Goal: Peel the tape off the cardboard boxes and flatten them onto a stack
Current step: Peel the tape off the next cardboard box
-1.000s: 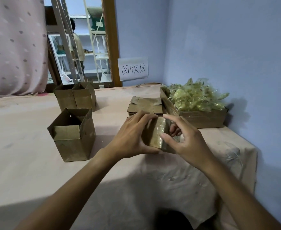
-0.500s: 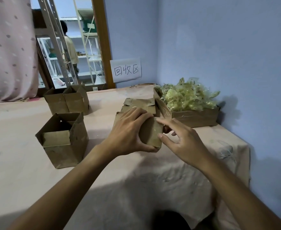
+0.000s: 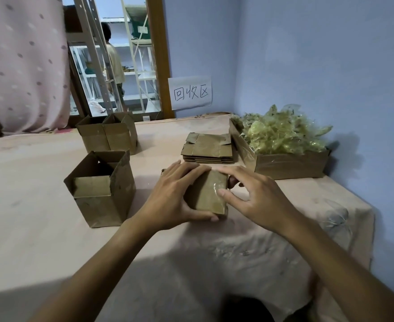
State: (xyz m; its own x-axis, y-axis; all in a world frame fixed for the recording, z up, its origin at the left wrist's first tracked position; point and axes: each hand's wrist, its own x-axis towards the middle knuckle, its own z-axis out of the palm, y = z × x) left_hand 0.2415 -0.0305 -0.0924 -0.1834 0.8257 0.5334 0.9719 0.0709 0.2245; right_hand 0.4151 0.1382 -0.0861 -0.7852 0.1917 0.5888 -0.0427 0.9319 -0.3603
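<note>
A small taped cardboard box [image 3: 208, 194] rests on the cloth-covered table [image 3: 40, 228] in front of me. My left hand [image 3: 175, 198] clasps its left side and top, thumb along the near edge. My right hand [image 3: 258, 201] touches the box's right side, thumb tip on the shiny clear tape [image 3: 218, 190], fingers curled behind the box. A stack of flattened boxes [image 3: 207, 148] lies just beyond. An open-topped box [image 3: 100, 189] stands to the left, and two more open boxes [image 3: 108, 133] stand farther back.
A shallow cardboard tray [image 3: 289, 163] heaped with peeled tape [image 3: 282, 133] sits against the blue wall at right. A paper sign [image 3: 190, 92] hangs on the wall. The table's right edge drops off beside the tray. A person stands among shelves beyond the doorway.
The box has come down from a raised, tilted hold to rest on the table. My right thumb has moved onto the tape at its right edge.
</note>
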